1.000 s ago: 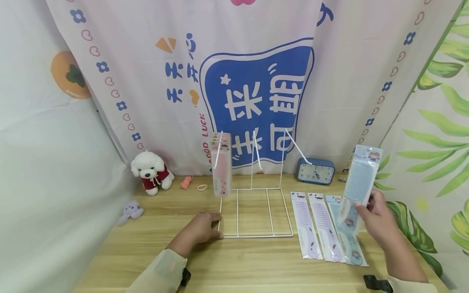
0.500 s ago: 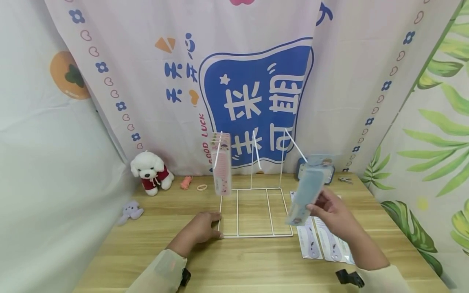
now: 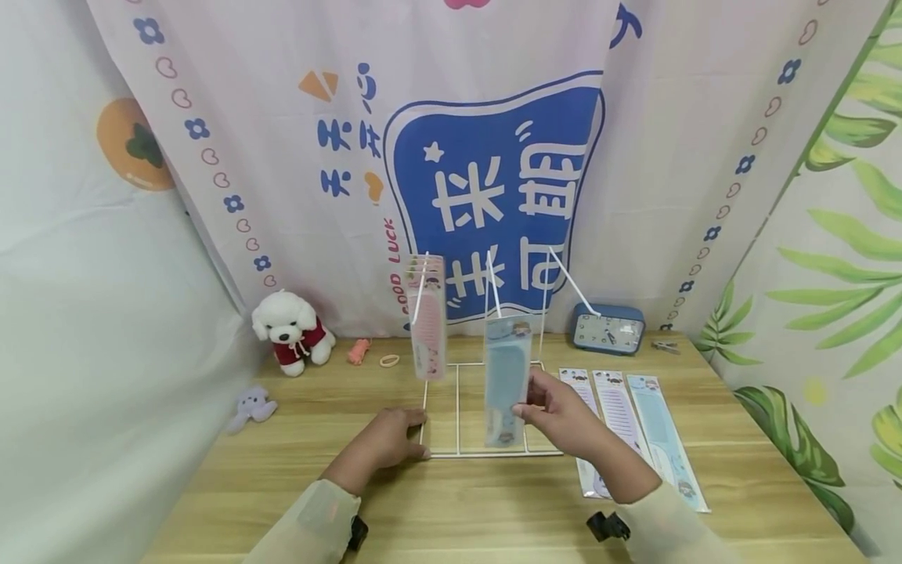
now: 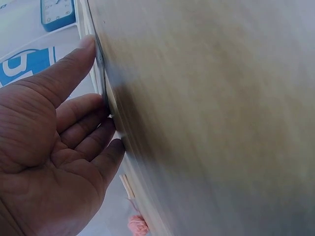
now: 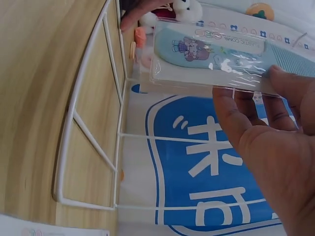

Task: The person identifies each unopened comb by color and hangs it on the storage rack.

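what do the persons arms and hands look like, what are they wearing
Both hands are bare, with no gloves or rings in view. The left hand and the right hand come out of long, pale cream sleeves of thin, slightly sheer cloth. A small black device is strapped at each wrist.

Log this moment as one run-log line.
left hand: open, pressing white wire rack base | right hand: grip on packaged blue plastic comb, upright at middle hook | pink combs: hung on left hook
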The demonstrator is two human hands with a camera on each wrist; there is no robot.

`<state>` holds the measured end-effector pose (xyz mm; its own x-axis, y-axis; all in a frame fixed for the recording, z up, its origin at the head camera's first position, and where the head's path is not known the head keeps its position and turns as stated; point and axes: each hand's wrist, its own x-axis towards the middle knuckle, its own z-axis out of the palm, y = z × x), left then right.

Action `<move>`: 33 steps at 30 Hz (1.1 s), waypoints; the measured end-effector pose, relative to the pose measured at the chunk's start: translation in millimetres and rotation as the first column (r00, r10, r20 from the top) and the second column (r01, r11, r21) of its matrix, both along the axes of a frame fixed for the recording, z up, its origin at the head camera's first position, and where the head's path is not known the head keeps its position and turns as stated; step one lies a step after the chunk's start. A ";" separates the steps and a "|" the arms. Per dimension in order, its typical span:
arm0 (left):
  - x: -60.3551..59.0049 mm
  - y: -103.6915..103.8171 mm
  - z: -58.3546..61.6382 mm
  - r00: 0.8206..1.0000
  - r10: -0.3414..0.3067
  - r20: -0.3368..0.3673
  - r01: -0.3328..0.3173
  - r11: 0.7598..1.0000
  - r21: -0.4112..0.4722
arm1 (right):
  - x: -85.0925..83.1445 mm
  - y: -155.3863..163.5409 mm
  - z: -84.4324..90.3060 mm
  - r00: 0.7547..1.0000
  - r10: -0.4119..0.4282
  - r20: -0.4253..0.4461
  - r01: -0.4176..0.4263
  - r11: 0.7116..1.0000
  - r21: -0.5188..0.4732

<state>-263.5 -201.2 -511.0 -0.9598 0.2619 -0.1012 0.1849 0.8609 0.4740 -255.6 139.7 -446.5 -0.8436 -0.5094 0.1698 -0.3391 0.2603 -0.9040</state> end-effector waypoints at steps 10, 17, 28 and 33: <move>0.2 -0.6 2.5 1.000 0.000 0.003 0.000 1.000 0.009 | -2.1 -8.0 -6.0 1.000 -0.019 0.003 0.019 1.000 0.014; -0.3 -0.6 0.3 1.000 -0.002 0.001 0.002 1.000 0.015 | -2.8 -8.5 -11.7 0.999 -0.041 -0.004 0.042 0.999 0.027; -0.8 -1.7 0.5 1.000 0.001 0.006 -0.001 1.000 0.008 | -39.7 -24.3 -8.8 0.988 -0.130 0.084 0.133 0.990 -0.036; -0.7 0.1 0.2 1.000 0.000 0.010 0.000 1.000 0.015 | -70.3 -31.6 -4.7 0.973 -0.210 0.100 0.214 0.976 -0.031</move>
<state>-264.3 -201.1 -510.8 -0.9588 0.2634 -0.1065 0.1802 0.8537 0.4886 -325.9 108.1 -451.2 -0.9450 -0.3114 0.1004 -0.1917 0.2784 -0.9411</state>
